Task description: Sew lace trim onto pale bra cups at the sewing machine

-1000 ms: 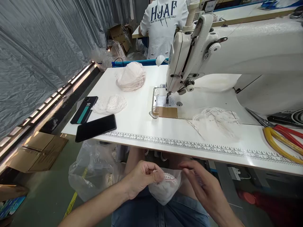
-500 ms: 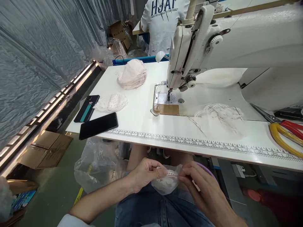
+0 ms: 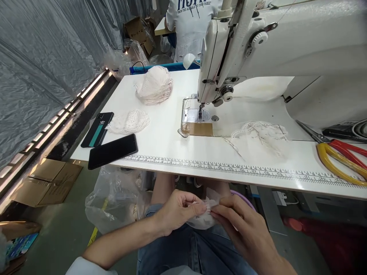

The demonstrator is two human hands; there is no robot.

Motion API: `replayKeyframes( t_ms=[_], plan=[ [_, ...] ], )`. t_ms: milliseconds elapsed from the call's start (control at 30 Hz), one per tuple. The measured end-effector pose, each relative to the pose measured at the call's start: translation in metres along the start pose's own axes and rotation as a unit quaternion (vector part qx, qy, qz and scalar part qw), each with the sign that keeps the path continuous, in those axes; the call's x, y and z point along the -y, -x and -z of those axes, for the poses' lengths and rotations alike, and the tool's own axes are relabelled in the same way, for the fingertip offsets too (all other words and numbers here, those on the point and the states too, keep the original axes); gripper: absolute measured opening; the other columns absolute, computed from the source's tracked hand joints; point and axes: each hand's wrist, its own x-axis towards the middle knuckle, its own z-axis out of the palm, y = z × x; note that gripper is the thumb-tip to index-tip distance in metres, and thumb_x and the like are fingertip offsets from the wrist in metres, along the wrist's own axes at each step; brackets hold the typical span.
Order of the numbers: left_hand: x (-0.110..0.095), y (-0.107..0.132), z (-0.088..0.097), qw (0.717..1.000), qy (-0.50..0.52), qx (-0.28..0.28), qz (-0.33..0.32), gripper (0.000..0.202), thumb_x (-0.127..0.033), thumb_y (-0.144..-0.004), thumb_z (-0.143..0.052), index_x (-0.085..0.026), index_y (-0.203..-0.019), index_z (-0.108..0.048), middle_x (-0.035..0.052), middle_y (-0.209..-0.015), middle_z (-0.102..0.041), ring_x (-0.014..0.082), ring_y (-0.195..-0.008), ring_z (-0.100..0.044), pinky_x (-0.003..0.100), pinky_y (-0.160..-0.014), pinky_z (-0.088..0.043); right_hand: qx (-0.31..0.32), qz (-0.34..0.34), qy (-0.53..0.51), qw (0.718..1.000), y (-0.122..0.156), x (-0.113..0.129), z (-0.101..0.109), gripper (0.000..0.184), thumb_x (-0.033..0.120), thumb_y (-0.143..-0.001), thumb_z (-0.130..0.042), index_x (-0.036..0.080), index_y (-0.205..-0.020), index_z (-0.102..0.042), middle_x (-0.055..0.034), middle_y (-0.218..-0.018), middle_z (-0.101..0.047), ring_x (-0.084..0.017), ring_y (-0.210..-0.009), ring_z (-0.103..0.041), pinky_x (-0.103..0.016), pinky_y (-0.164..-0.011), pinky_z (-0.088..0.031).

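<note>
Both hands are working low over the lap, just off the front edge of the white tabletop (image 3: 163, 139). The left hand (image 3: 182, 214) is pinching a small piece of sheer white cloth with lace trim (image 3: 202, 222), thumb pressing against the bent forefinger, no gap showing at the tips. The right hand (image 3: 243, 225) is gripping the same cloth at its right side, thumb and forefinger drawn together — the exact contact is partly hidden by the fingers. The cloth is hanging between the hands, below the tabletop's front edge.

At the tabletop's front left corner, a black phone with a bare dark face (image 3: 113, 151) is lying beside a black phone-shaped object with a teal stripe (image 3: 97, 130). A white lace piece (image 3: 129, 121) is lying just behind them; a stack of pale pink cup-shaped fabric pieces (image 3: 156, 86) is sitting near the back edge. A white sewing machine (image 3: 286, 49) is standing to the right. In front of it, another lace-edged white piece (image 3: 258, 135) is trailing loose threads. Scissors with red and yellow handles (image 3: 327, 152) are resting farther right — one yellow loop reaching toward the front edge.
</note>
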Motion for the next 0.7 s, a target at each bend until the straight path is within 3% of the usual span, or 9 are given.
replayKeyframes(
  t_ms=[167, 267, 367, 467, 700],
  plan=[
    [0.001, -0.002, -0.002, 1.000, 0.002, -0.009, 0.003, 0.049, -0.056, -0.065, -0.072, -0.008, -0.075, -0.068, 0.0017, -0.063, -0.057, 0.0097, -0.060, -0.046, 0.023, -0.061, -0.034, -0.045, 0.056, 0.118, 0.990, 0.001, 0.001, -0.010, 0.008, 0.011, -0.089, -0.051, 0.017, -0.091, -0.057, -0.0055, -0.076, -0.060, -0.016, -0.064, -0.054, -0.027, -0.056, -0.040],
    [0.003, -0.005, -0.003, 1.000, -0.005, -0.019, 0.008, 0.050, -0.057, -0.065, -0.071, -0.009, -0.072, -0.066, -0.0008, -0.060, -0.052, 0.0074, -0.056, -0.039, 0.022, -0.055, -0.028, -0.053, 0.094, 0.096, 0.989, 0.006, 0.003, -0.009, 0.010, 0.008, -0.086, -0.051, 0.017, -0.091, -0.054, -0.0052, -0.073, -0.059, -0.016, -0.063, -0.052, -0.027, -0.055, -0.041],
    [0.004, -0.006, -0.003, 1.000, -0.007, -0.018, 0.011, 0.050, -0.058, -0.064, -0.071, -0.009, -0.071, -0.066, -0.0013, -0.060, -0.051, 0.0071, -0.056, -0.037, 0.022, -0.055, -0.026, -0.050, 0.058, 0.024, 0.997, 0.008, 0.002, -0.007, 0.011, 0.008, -0.088, -0.047, 0.018, -0.091, -0.051, -0.0047, -0.074, -0.057, -0.015, -0.064, -0.054, -0.025, -0.055, -0.044],
    [0.003, -0.005, -0.004, 1.000, 0.000, -0.017, 0.021, 0.051, -0.058, -0.062, -0.073, -0.009, -0.071, -0.066, 0.0003, -0.062, -0.054, 0.0089, -0.059, -0.042, 0.023, -0.058, -0.030, -0.042, 0.011, 0.035, 0.998, 0.006, 0.000, -0.007, 0.012, 0.011, -0.090, -0.048, 0.019, -0.096, -0.054, -0.0054, -0.080, -0.060, -0.015, -0.069, -0.058, -0.024, -0.057, -0.046],
    [0.003, -0.005, -0.006, 0.999, 0.021, -0.028, 0.024, 0.052, -0.059, -0.059, -0.074, -0.009, -0.069, -0.065, -0.0007, -0.060, -0.053, 0.0079, -0.057, -0.042, 0.022, -0.058, -0.031, -0.021, 0.089, 0.166, 0.982, 0.013, -0.006, -0.016, 0.018, 0.010, -0.089, -0.050, 0.016, -0.105, -0.056, -0.0080, -0.082, -0.064, -0.019, -0.070, -0.058, -0.031, -0.061, -0.043]
  ],
)
